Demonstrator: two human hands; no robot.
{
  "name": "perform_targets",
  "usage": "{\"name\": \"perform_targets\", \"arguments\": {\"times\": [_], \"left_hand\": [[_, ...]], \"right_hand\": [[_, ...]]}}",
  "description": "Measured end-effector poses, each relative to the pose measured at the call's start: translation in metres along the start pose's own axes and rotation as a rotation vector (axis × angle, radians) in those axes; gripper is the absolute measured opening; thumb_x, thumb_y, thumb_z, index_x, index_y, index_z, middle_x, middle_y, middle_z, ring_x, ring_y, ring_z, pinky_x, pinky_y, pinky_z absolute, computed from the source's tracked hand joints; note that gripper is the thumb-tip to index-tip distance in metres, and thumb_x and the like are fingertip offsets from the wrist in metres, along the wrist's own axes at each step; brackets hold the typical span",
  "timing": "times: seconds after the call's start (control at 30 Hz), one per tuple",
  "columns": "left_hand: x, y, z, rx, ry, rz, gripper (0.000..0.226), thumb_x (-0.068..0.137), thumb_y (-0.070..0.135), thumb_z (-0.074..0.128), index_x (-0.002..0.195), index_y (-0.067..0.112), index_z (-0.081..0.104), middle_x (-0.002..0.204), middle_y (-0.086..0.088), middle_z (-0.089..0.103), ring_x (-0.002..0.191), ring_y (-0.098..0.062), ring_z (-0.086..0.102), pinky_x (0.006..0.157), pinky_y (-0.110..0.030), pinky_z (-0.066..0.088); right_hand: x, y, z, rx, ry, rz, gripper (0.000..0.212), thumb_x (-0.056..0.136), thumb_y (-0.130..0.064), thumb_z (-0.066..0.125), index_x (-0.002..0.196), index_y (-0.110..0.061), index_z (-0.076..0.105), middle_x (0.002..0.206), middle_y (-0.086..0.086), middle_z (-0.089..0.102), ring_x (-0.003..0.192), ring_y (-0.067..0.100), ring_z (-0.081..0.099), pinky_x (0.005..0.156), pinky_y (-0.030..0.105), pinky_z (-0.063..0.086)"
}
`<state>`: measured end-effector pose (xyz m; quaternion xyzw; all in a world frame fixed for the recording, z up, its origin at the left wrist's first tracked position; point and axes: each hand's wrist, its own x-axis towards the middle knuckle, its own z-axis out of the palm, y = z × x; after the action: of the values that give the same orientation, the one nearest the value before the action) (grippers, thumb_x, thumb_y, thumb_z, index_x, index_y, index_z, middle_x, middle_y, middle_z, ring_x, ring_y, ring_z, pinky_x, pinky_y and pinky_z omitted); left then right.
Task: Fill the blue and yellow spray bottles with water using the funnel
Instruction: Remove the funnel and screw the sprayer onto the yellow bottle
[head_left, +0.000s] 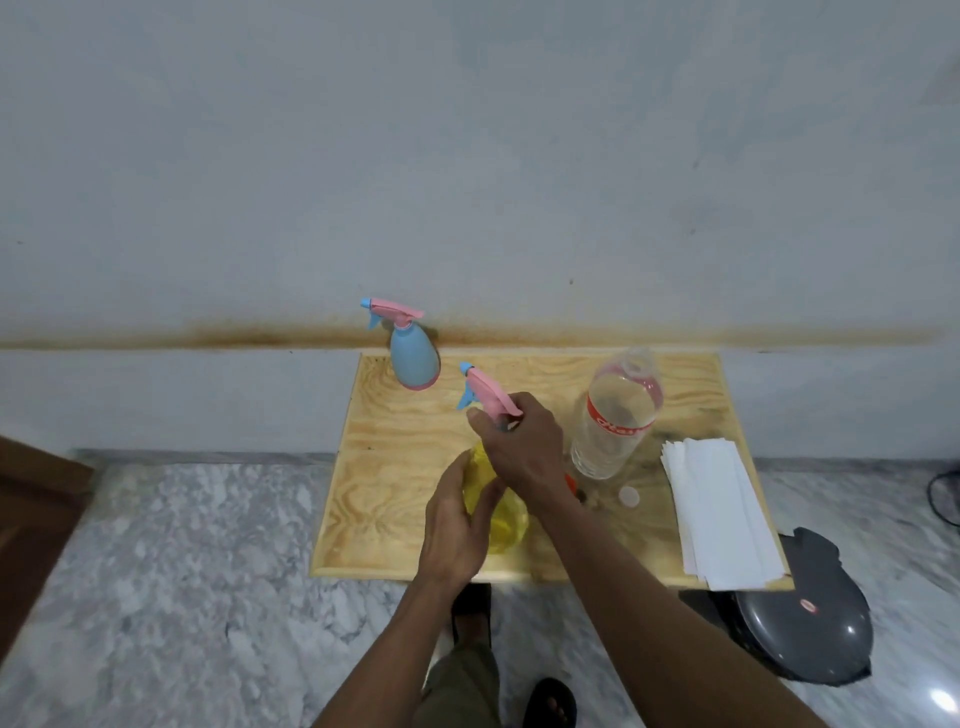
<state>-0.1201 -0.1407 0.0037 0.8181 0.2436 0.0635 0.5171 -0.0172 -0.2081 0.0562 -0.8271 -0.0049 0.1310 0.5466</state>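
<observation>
My right hand (524, 441) has its grip clamped around the neck just under the pink spray head (488, 395) of the yellow spray bottle (501, 519), while my left hand (457, 525) wraps the bottle's body, near the table's (395, 467) front edge. I judge I'm screwing the head either on or off (I cannot tell which). The blue spray bottle (414, 358) stands capped at the back left corner. The clear water bottle (615, 410), right of centre, is open, with its white cap (628, 496) lying on the table in front of it. Only an orange sliver, possibly the funnel (571, 482), shows behind my right wrist. How full either spray bottle is, I cannot say.
</observation>
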Motion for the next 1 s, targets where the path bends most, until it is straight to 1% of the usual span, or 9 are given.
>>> {"name": "perform_targets", "arguments": {"times": [0.13,0.17,0.23,0.4,0.57,0.67,0.83,0.9,1.0], "left_hand": [[0.057,0.005,0.000,0.020,0.070,0.015,0.059,0.089,0.015,0.074,0.141,0.007,0.049,0.131,-0.006,0.059,0.116,-0.015,0.056,0.089,-0.008,0.041],[0.073,0.006,0.000,0.036,0.058,0.020,0.061,0.087,0.016,0.076,0.141,0.007,0.049,0.129,-0.007,0.059,0.115,-0.017,0.057,0.087,-0.008,0.040],[0.106,0.006,0.000,0.067,0.007,0.032,0.064,0.085,0.021,0.078,0.141,0.011,0.050,0.129,-0.006,0.058,0.117,-0.019,0.056,0.089,-0.019,0.041],[0.177,-0.001,0.009,-0.005,-0.019,0.003,0.057,0.084,0.019,0.078,0.136,0.012,0.055,0.127,-0.003,0.060,0.114,-0.021,0.059,0.095,-0.039,0.052],[0.224,-0.002,0.024,0.006,0.035,0.018,0.044,0.082,0.008,0.076,0.125,0.007,0.064,0.120,-0.011,0.067,0.111,-0.024,0.063,0.092,-0.032,0.049],[0.238,-0.005,0.030,0.013,0.042,0.031,0.044,0.082,0.011,0.077,0.124,0.007,0.065,0.118,-0.012,0.068,0.109,-0.027,0.065,0.092,-0.038,0.052],[0.249,-0.002,0.031,0.039,0.032,0.041,0.042,0.083,0.004,0.073,0.124,0.003,0.064,0.115,-0.016,0.069,0.106,-0.032,0.066,0.089,-0.031,0.048],[0.251,0.000,0.031,0.041,0.020,0.058,0.043,0.082,0.002,0.073,0.124,0.003,0.063,0.115,-0.015,0.069,0.105,-0.032,0.066,0.089,-0.036,0.051],[0.253,0.000,0.030,0.040,0.009,0.055,0.043,0.082,0.003,0.074,0.124,0.005,0.063,0.114,-0.014,0.069,0.103,-0.029,0.066,0.087,-0.034,0.051]], "right_hand": [[0.040,-0.014,0.010,-0.019,0.059,-0.021,0.027,0.079,-0.036,0.079,0.101,-0.022,0.072,0.088,-0.006,0.071,0.079,0.008,0.064,0.061,0.008,0.038],[0.052,-0.019,0.011,-0.019,0.077,-0.029,0.026,0.077,-0.033,0.080,0.101,-0.023,0.073,0.087,-0.007,0.072,0.079,0.007,0.065,0.062,0.008,0.039],[0.075,-0.024,0.014,-0.018,0.116,-0.060,0.026,0.076,-0.029,0.081,0.100,-0.022,0.073,0.085,-0.007,0.072,0.078,0.007,0.066,0.065,0.011,0.042],[0.126,-0.023,0.027,-0.056,0.169,-0.117,0.030,0.076,-0.017,0.083,0.104,-0.018,0.071,0.086,-0.009,0.069,0.080,0.008,0.064,0.067,0.006,0.042],[0.165,-0.008,0.039,-0.035,0.188,-0.095,0.034,0.072,-0.008,0.083,0.101,-0.020,0.069,0.086,-0.014,0.067,0.084,0.009,0.064,0.074,0.026,0.054],[0.180,-0.002,0.041,0.004,0.186,-0.074,0.033,0.074,-0.004,0.081,0.101,-0.018,0.068,0.086,-0.015,0.066,0.084,0.012,0.065,0.074,0.025,0.055],[0.193,0.003,0.047,0.030,0.202,-0.090,0.035,0.077,-0.001,0.076,0.105,-0.018,0.066,0.100,0.003,0.069,0.092,0.016,0.066,0.072,0.011,0.052],[0.195,0.004,0.048,0.028,0.199,-0.090,0.034,0.079,-0.001,0.075,0.106,-0.019,0.065,0.101,0.003,0.069,0.094,0.016,0.066,0.074,0.014,0.054],[0.195,0.005,0.049,0.036,0.208,-0.087,0.034,0.080,-0.001,0.075,0.106,-0.019,0.065,0.101,0.003,0.069,0.094,0.015,0.066,0.075,0.016,0.054]]}}
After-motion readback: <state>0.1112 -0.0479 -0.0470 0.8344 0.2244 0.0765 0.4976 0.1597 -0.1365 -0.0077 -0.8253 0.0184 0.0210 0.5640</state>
